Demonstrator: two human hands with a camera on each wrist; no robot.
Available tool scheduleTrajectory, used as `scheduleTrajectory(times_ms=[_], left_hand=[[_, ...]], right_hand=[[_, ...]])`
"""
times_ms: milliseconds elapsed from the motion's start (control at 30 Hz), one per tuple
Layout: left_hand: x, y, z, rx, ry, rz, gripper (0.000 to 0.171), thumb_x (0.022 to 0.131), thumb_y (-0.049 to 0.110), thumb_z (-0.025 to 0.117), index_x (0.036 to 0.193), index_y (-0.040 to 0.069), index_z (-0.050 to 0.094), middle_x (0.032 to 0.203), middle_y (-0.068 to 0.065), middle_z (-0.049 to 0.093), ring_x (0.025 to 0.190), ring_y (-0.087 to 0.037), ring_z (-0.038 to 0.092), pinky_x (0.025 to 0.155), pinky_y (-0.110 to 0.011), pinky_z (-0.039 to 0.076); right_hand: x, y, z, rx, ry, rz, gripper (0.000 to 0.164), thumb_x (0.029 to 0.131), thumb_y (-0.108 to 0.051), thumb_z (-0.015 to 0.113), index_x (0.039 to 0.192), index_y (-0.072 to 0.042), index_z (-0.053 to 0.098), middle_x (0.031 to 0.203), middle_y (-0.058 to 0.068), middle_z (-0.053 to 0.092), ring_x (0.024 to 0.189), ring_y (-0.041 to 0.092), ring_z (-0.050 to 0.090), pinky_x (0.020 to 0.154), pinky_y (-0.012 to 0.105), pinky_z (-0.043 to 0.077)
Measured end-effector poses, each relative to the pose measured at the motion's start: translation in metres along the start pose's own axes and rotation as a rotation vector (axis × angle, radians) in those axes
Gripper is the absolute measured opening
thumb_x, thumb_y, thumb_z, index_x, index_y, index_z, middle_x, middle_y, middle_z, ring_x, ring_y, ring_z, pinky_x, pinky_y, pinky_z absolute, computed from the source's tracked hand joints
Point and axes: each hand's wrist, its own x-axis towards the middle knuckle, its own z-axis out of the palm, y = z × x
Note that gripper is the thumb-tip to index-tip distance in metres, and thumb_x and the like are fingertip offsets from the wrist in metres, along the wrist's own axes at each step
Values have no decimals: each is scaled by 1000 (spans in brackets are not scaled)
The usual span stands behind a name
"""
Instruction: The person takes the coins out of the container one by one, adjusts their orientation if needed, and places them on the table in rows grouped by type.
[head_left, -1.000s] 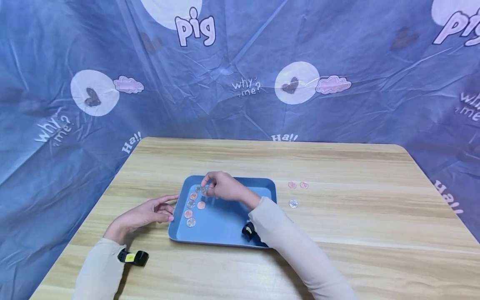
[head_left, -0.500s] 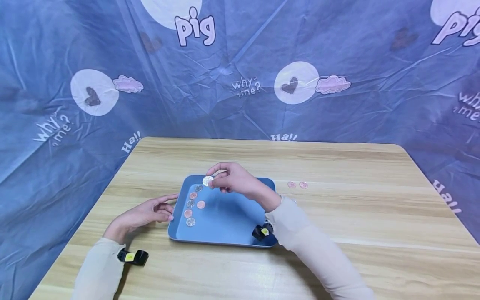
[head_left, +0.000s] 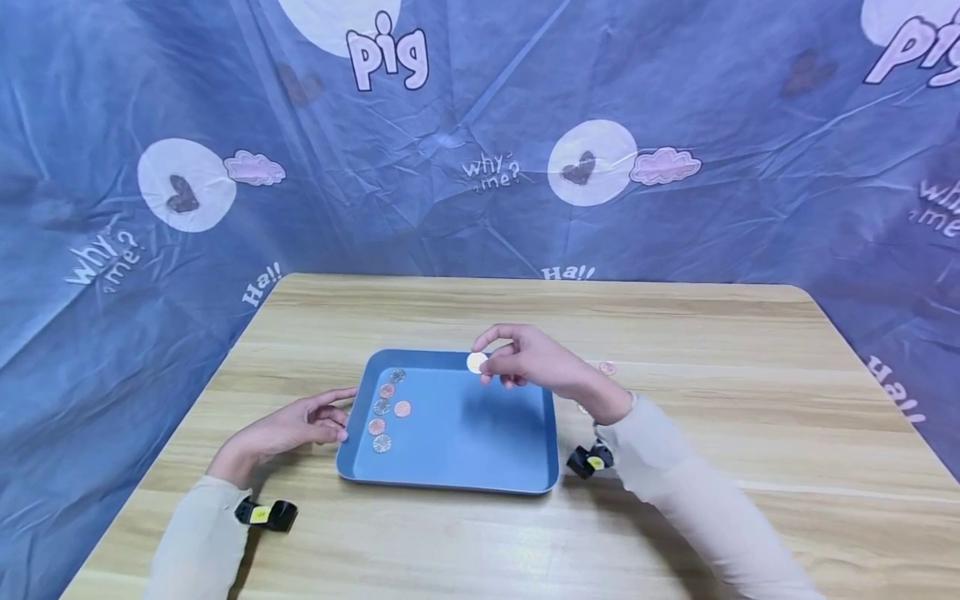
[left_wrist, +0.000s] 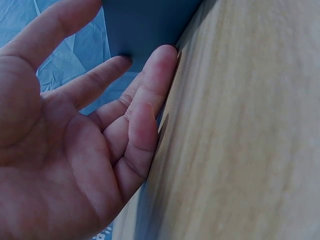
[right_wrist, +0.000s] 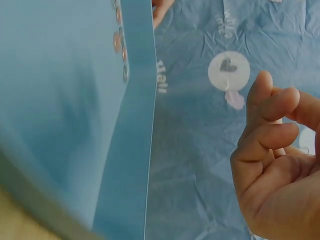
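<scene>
Right hand (head_left: pixel 527 360) pinches a pale disc (head_left: pixel 475 362) above the blue tray (head_left: pixel 465 454). Left hand (head_left: pixel 298 422), fingers loosely spread, touches only the tray's left side.

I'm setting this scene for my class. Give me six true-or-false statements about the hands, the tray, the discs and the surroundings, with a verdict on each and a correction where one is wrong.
1. The right hand pinches a pale disc. True.
2. The left hand touches the tray. True.
3. Every disc lying in the tray is silver. False: three silver discs and three pink discs lie there.
4. A further pink disc lies on the table, right of the tray. True.
5. The tray is round. False: it is rectangular with rounded corners.
6. A plain white sheet hangs behind the table. False: the sheet is blue, printed with words such as "pig".
</scene>
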Motion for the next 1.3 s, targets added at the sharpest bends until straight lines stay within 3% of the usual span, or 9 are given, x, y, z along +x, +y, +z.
scheduleTrajectory(times_ms=[233, 500, 733, 1000, 1300], left_hand=[[-2, 0, -1, 20, 14, -19, 82, 90, 15, 66, 151, -6, 15, 108, -8, 59, 93, -6, 59, 75, -21, 50], [-3, 2, 0, 1, 12, -24, 81, 91, 15, 65, 151, -7, 15, 109, -7, 61, 94, -6, 60, 75, -21, 49], [-3, 5, 2, -12, 11, -25, 82, 91, 15, 66, 151, -7, 15, 109, -12, 59, 93, -7, 60, 74, -21, 49], [-2, 2, 1, -17, 9, -30, 81, 91, 16, 66, 151, -7, 16, 108, -10, 59, 94, -7, 59, 75, -21, 50], [-1, 0, 0, -9, 14, -37, 81, 91, 17, 66, 151, -6, 16, 108, -9, 58, 95, -8, 59, 77, -21, 50]], right_hand=[[-22, 9, -25, -2, 16, 30, 28, 90, -5, 57, 117, -3, 53, 76, 2, 70, 56, 10, 49, 51, 20, 40], [-42, 19, -49, -11, 47, 22, 28, 90, -6, 58, 116, -1, 50, 75, 2, 68, 56, 9, 46, 51, 20, 36], [-61, 30, -70, -81, 87, 49, 30, 89, -5, 56, 117, 4, 48, 72, -2, 66, 57, 8, 46, 50, 20, 35], [-80, 47, -81, -129, 110, 105, 34, 87, -6, 60, 118, 5, 50, 70, -3, 65, 56, 9, 47, 49, 20, 34], [-91, 61, -88, -133, 124, 134, 36, 87, -6, 61, 118, 6, 49, 77, 7, 69, 55, 8, 48, 48, 21, 37]])
